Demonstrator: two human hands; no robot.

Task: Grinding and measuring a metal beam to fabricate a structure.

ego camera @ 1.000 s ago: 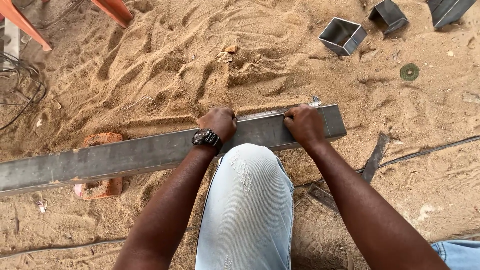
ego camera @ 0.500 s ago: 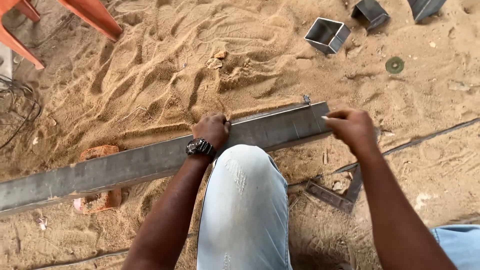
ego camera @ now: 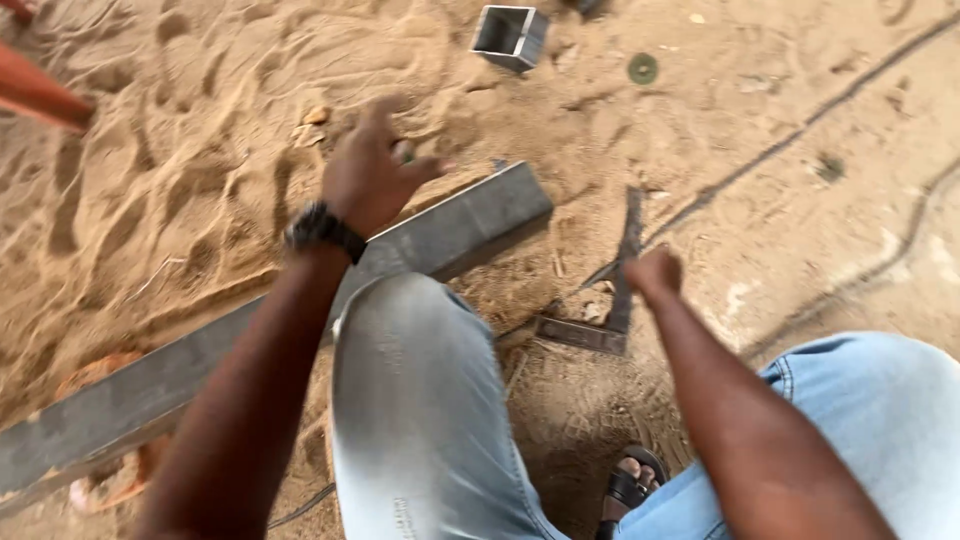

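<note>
Right hand [ego camera: 652,275] closes on the metal square [ego camera: 612,300] lying on the sand [ego camera: 200,150], its long blade pointing away from the person. Left hand [ego camera: 372,170] hovers open, fingers spread, over one steel bar [ego camera: 300,310] running diagonally. One short tube offcut [ego camera: 510,35] sits beyond.

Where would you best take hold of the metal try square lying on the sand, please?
By its long thin blade, near the corner, coming down from above. The try square lies flat on the sand, so it probably needs pinching across the blade's edges. The right hand is already closed there, while the left hand hovers open over the steel tube.
</note>
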